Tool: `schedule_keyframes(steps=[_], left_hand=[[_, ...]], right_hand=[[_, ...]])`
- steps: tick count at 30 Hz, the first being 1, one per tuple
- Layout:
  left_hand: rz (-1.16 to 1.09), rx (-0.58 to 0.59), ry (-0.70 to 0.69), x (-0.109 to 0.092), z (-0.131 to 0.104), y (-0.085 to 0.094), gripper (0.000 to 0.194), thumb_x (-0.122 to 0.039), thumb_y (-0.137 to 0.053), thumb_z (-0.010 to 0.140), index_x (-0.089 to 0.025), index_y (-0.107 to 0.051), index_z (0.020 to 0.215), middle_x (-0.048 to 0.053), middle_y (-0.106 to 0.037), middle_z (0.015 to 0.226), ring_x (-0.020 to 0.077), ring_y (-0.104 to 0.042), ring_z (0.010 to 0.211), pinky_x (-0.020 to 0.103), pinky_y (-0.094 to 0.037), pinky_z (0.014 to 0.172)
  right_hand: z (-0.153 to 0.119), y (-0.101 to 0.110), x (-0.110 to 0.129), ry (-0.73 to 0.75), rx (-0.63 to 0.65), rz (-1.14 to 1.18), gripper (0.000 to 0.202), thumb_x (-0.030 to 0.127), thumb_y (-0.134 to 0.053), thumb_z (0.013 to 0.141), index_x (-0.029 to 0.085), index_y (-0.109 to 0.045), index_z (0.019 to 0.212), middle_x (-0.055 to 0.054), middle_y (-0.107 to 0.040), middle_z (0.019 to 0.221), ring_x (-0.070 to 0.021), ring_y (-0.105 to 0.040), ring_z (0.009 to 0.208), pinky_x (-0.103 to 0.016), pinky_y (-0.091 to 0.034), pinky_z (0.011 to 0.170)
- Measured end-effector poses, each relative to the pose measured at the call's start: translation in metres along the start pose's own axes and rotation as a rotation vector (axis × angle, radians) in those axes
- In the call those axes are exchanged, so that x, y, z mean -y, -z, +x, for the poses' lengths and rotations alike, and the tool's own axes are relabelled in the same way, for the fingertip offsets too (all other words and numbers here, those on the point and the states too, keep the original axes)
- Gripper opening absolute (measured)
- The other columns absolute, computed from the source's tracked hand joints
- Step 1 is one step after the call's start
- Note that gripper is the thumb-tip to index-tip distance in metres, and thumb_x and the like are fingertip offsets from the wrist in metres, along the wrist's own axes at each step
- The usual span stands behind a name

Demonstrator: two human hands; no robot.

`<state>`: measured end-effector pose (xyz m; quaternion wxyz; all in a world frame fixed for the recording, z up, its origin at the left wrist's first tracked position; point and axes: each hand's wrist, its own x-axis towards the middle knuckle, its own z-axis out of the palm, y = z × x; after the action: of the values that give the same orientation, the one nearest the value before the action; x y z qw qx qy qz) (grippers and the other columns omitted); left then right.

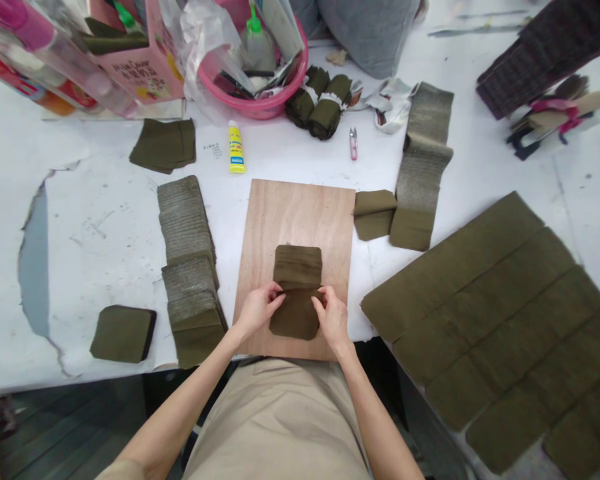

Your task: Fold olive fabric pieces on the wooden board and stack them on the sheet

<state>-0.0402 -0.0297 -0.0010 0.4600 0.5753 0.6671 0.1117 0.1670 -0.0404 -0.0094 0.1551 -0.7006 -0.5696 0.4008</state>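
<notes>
An olive-green fabric piece (296, 287) lies on a wooden board (300, 213) at the table's near edge. Its upper part is folded over toward me, and a crease runs across its middle. My left hand (257, 308) pinches the fold at the piece's left side. My right hand (331, 316) pinches it at the right side. Both hands rest on the board, thumbs on top of the cloth.
Left of the board lie fanned stacks of olive pieces (187, 260) and a single square (123, 333). A glue tube (236, 148), small snips (353, 143), a pink basin (260, 100), rolled bundles (320, 103) and another stack (423, 173) sit behind. Rows of olive pieces (505, 320) cover the right.
</notes>
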Motion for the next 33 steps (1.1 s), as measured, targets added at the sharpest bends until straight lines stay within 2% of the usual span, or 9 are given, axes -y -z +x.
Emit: schedule_keyframes(steps=[3, 7, 14, 16, 19, 24, 33], left_hand=[[-0.044, -0.033, 0.073, 0.002, 0.0, -0.003, 0.016, -0.035, -0.057, 0.082, -0.02, -0.058, 0.086, -0.001, -0.063, 0.065, 0.0148, -0.058, 0.057, 0.024, -0.04, 0.054], [-0.036, 0.0, 0.106, 0.002, 0.001, -0.001, 0.018, -0.038, -0.056, 0.081, -0.02, -0.056, 0.08, -0.001, -0.063, 0.063, 0.015, -0.058, 0.054, 0.024, -0.037, 0.05], [-0.118, 0.211, 0.209, 0.007, -0.013, -0.008, 0.033, -0.047, -0.048, 0.082, -0.02, -0.048, 0.064, -0.005, -0.047, 0.046, 0.0108, -0.041, 0.036, 0.023, -0.023, 0.04], [-0.117, 0.235, 0.245, 0.01, -0.018, -0.011, 0.036, -0.049, -0.045, 0.083, -0.02, -0.046, 0.062, -0.006, -0.043, 0.045, 0.0104, -0.039, 0.035, 0.023, -0.021, 0.04], [-0.078, 0.214, 0.239, 0.015, -0.021, -0.014, 0.038, -0.049, -0.044, 0.084, -0.02, -0.043, 0.06, -0.006, -0.04, 0.045, 0.0099, -0.037, 0.038, 0.023, -0.02, 0.043], [0.023, 0.114, 0.174, 0.02, -0.02, -0.017, 0.042, -0.049, -0.044, 0.084, -0.02, -0.034, 0.056, -0.005, -0.036, 0.048, 0.01, -0.035, 0.047, 0.024, -0.019, 0.048], [0.171, 0.097, 0.18, 0.015, -0.022, -0.016, 0.041, -0.045, -0.045, 0.086, -0.019, -0.035, 0.056, -0.005, -0.038, 0.048, 0.0098, -0.033, 0.048, 0.025, -0.019, 0.051]], right_hand=[[0.001, -0.002, -0.001, -0.009, -0.003, -0.023, 0.017, 0.03, -0.048, 0.086, 0.023, -0.055, 0.1, -0.001, -0.066, 0.078, -0.0191, -0.061, 0.066, -0.029, -0.041, 0.063], [0.0, -0.004, -0.001, -0.01, -0.005, -0.055, 0.018, 0.03, -0.049, 0.085, 0.023, -0.054, 0.101, -0.001, -0.065, 0.077, -0.0193, -0.06, 0.064, -0.029, -0.039, 0.061], [0.0, -0.005, -0.001, -0.011, -0.011, -0.067, 0.018, 0.03, -0.048, 0.086, 0.022, -0.054, 0.101, 0.0, -0.063, 0.073, -0.0191, -0.059, 0.063, -0.028, -0.037, 0.061], [0.001, -0.005, -0.001, -0.009, -0.012, -0.066, 0.018, 0.03, -0.048, 0.086, 0.022, -0.054, 0.101, 0.0, -0.063, 0.073, -0.0187, -0.058, 0.062, -0.028, -0.037, 0.06], [0.001, -0.005, 0.0, -0.008, -0.007, -0.068, 0.018, 0.03, -0.048, 0.086, 0.022, -0.054, 0.102, 0.0, -0.063, 0.073, -0.018, -0.057, 0.061, -0.027, -0.036, 0.059], [0.001, -0.004, 0.002, -0.022, 0.0, -0.058, 0.019, 0.03, -0.048, 0.086, 0.021, -0.054, 0.102, 0.0, -0.063, 0.073, -0.0182, -0.058, 0.061, -0.028, -0.037, 0.059], [-0.001, -0.004, 0.006, -0.029, -0.022, -0.089, 0.018, 0.028, -0.047, 0.087, 0.021, -0.053, 0.102, -0.001, -0.064, 0.078, -0.0183, -0.059, 0.064, -0.028, -0.039, 0.061]])
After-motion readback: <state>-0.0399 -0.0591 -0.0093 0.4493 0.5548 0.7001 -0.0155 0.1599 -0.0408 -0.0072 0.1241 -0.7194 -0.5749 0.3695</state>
